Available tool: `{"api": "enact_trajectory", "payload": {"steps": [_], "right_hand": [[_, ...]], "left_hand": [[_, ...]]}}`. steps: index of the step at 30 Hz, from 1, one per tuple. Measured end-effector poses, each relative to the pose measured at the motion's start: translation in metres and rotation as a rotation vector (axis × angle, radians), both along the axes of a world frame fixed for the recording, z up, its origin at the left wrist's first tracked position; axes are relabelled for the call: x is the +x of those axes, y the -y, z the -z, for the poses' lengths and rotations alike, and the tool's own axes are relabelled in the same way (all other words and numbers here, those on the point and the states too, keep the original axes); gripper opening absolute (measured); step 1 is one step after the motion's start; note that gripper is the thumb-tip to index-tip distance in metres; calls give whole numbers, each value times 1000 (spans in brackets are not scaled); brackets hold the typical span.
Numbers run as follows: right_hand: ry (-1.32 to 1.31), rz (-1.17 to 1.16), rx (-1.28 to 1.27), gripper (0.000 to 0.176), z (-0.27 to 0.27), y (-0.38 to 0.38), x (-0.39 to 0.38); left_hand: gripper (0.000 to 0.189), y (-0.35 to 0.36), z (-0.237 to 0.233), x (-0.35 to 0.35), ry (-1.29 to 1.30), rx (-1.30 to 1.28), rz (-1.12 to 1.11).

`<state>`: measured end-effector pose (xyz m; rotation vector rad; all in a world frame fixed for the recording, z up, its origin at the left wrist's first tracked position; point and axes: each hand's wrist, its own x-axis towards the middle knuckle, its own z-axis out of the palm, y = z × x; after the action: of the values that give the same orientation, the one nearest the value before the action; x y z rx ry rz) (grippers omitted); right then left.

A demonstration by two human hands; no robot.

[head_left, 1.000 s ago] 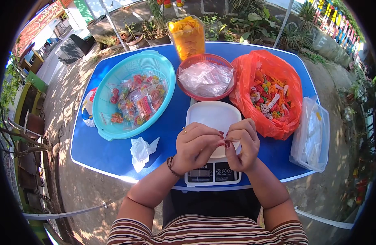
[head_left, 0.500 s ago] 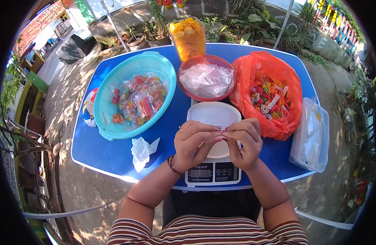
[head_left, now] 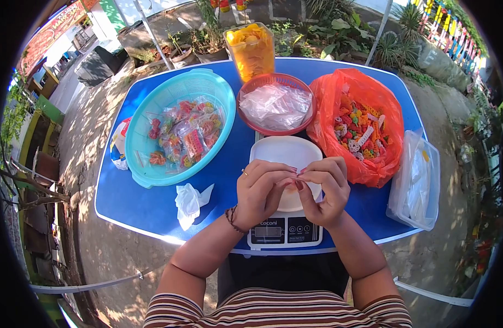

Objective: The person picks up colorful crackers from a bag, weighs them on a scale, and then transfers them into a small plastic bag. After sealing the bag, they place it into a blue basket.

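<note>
My left hand (head_left: 265,191) and my right hand (head_left: 325,190) meet fingertip to fingertip over the white tray (head_left: 287,150) on the kitchen scale (head_left: 286,233). Both are closed in a pinch. Whatever lies between the fingertips is too small and transparent to make out. Beyond the tray stands a red basket (head_left: 245,115) of clear plastic bags (head_left: 276,105). The red plastic bag (head_left: 329,136) to the right holds colourful crinkled pieces (head_left: 366,131).
A turquoise basket (head_left: 145,128) with several filled packets stands at the left, near a crumpled white tissue (head_left: 190,203). A tub of orange pieces (head_left: 253,52) is at the back. A clear container (head_left: 415,186) sits at the right edge of the blue table (head_left: 136,210).
My left hand has shifted slightly to the right and its fingers have drawn closer to those of my right hand. The objects on the table are unmoved.
</note>
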<state>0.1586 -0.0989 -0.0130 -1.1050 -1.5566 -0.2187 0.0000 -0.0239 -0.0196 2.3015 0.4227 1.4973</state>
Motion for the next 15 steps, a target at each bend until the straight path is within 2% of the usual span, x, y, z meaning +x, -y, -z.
{"api": "enact_trajectory", "payload": {"steps": [3, 6, 7, 9, 10, 12, 15], "right_hand": [[4, 0, 6, 14, 1, 0, 0], [-28, 1, 9, 12, 3, 0, 2], [-45, 1, 9, 11, 4, 0, 3], [-299, -75, 8, 12, 13, -2, 2], [-426, -113, 7, 13, 17, -2, 1], [-507, -145, -78, 16, 21, 0, 5], [-676, -277, -168, 32, 21, 0, 5]], "left_hand": [[28, -5, 3, -2, -15, 54, 23], [47, 2, 0, 4, 96, -156, 71], [51, 0, 1, 3, 60, -173, 89], [61, -4, 5, 0, -11, -207, 124], [60, -4, 5, -1, -35, -216, 121], [58, -3, 6, -1, -82, -235, 116], [52, -5, 19, -1, -55, -306, 150]]}}
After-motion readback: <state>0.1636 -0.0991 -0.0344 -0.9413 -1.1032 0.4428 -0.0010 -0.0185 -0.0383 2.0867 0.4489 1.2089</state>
